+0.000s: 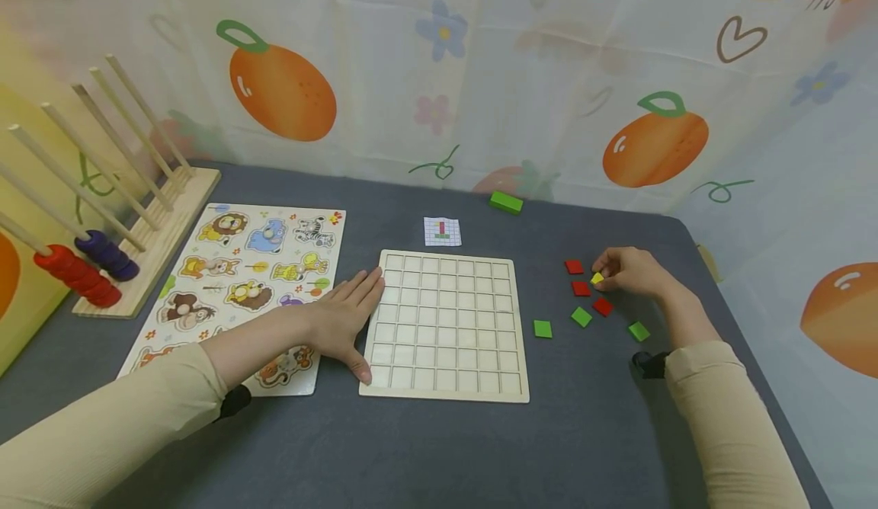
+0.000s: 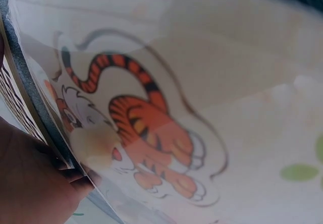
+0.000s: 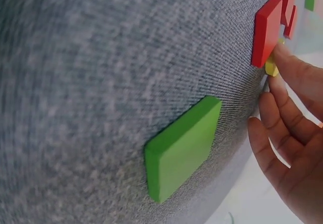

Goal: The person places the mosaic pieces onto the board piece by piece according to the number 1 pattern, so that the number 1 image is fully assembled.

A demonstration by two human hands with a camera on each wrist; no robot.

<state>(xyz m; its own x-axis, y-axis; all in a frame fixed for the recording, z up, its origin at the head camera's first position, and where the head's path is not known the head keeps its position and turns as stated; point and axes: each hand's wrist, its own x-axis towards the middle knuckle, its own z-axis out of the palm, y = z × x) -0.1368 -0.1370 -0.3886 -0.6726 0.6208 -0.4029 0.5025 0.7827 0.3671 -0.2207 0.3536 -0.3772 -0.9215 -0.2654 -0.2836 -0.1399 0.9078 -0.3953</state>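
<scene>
from the head camera i see my left hand [image 1: 341,318] lying flat, fingers straight and close together, thumb spread, against the left edge of the grid board [image 1: 446,324], its wrist over the animal puzzle [image 1: 243,284]. my right hand [image 1: 634,271] sits right of the board, its fingers pinching a yellow tile [image 1: 597,278] on the grey worktop [image 1: 439,448]. three red tiles [image 1: 581,288] lie touching or just beside that hand, and three green tiles [image 1: 581,316] are scattered nearer me. a small card [image 1: 442,232] lies just behind the board, a green block [image 1: 506,202] farther back by the curtain, and a peg rack [image 1: 130,212] with red and blue rings stands at far left.

the left wrist camera shows the puzzle's tiger [image 2: 146,138] up close, blurred, with part of my hand [image 2: 30,183] dark at lower left; i cannot tell the fingers' pose here.

the right wrist camera shows a green tile [image 3: 181,146] flat on the worktop [image 3: 101,82], a red tile [image 3: 266,31] beyond it, and my fingers [image 3: 295,75] curled, tips on the yellow tile [image 3: 272,66] just beside the red one.
</scene>
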